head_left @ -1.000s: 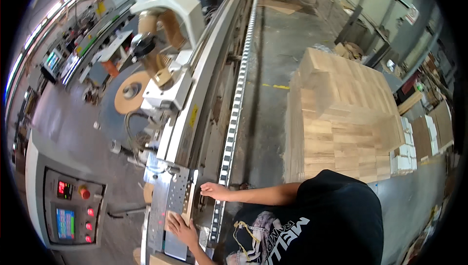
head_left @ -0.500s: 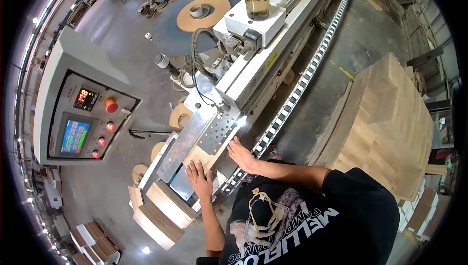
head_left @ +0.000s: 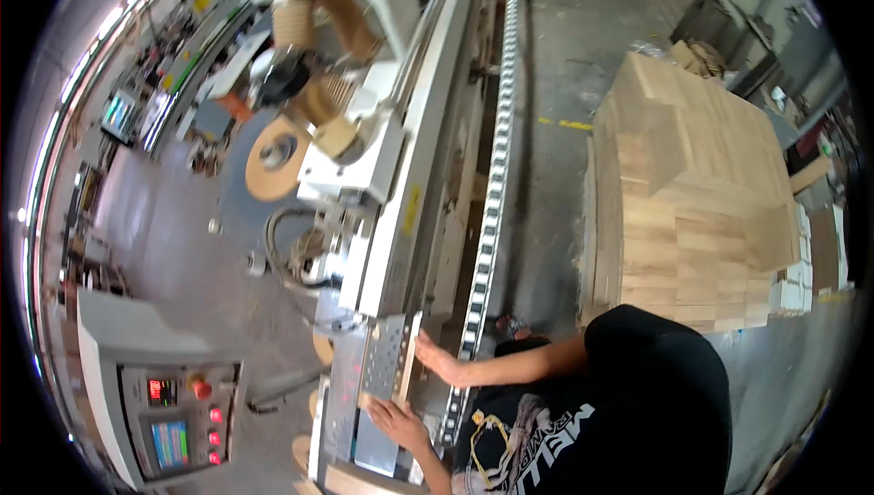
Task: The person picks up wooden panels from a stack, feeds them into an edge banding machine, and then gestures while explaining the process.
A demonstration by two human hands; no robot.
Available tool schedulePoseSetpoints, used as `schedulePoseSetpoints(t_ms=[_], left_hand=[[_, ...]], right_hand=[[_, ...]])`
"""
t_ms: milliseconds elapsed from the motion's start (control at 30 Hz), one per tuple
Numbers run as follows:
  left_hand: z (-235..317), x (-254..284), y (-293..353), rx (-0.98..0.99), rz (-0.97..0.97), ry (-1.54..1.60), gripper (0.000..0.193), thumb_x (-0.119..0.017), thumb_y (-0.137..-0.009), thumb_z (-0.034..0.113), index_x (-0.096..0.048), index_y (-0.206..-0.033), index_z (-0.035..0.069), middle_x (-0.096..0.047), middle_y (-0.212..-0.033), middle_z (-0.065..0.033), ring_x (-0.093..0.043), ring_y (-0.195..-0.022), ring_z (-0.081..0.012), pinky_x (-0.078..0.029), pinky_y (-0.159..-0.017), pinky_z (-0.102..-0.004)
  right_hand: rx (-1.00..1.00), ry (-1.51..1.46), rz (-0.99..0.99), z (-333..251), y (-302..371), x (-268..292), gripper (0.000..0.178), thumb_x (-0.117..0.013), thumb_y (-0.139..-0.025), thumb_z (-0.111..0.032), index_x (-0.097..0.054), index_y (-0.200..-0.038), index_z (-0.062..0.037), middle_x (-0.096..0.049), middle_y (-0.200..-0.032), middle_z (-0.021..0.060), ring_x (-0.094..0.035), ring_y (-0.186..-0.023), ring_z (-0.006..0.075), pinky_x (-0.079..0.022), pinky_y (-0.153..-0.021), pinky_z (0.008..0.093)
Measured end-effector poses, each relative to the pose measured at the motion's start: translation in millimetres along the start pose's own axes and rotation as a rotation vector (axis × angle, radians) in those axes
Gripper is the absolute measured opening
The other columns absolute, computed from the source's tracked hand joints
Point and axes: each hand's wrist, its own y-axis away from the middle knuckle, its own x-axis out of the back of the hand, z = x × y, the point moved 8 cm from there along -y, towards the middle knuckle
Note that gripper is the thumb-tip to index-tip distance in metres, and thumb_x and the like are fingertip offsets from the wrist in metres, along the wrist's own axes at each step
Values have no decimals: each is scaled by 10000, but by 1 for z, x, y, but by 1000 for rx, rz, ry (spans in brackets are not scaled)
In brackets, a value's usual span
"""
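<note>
A narrow pale wooden board (head_left: 408,374) lies on the feed end of a machine, mostly beneath a grey plate full of round holes (head_left: 383,360). My left hand (head_left: 398,423) rests with its fingers stretched out at the board's near end, by the plate's lower edge. Against the board's right long edge is my right hand (head_left: 441,363), its fingers straight and palm turned to the wood. Neither hand is wrapped round anything. How much of the board runs under the plate is hidden.
A control panel (head_left: 177,422) with red buttons and a screen stands at the lower left. A roller track (head_left: 490,222) runs along the machine's right side. Farther right stands a large stack of wooden panels (head_left: 701,194). Another wooden piece (head_left: 364,479) shows at the bottom edge.
My view has swung, so the machine stands more upright in it. My left hand and the board's near end have come closer to the perforated plate. The right hand stays along the board's edge.
</note>
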Motion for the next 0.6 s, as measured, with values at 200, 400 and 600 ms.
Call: schedulePoseSetpoints(t_ms=[200,400,600], left_hand=[[17,-17,-16,-34,39,-33,595,-517,-1124,451,-592,-1390,-75,-414,-1649,-326,-337,-1545,-552,-289,-1282,-620],[50,-38,-42,-18,111,-71,547,-522,-1113,478,-648,-1189,-48,-578,-1447,-377,-513,-1373,-572,-394,-1178,-639],[91,-46,-72,246,-26,-45,619,-580,-1076,557,-711,-1088,-48,-723,-961,-257,-678,-956,-481,-492,-951,-594]], right_hand=[[14,97,19,-35,2,4,1221,-467,-983,-851,216,-1714,-151,82,-1827,131,-5,-1687,293,4,-1370,450],[110,111,71,-72,-12,22,1292,-493,-943,-888,197,-1716,-116,92,-1824,145,1,-1688,279,-36,-1370,412],[135,122,92,-108,-32,42,1200,-449,-1005,-830,236,-1701,-133,139,-1821,131,96,-1684,241,37,-1365,435]])
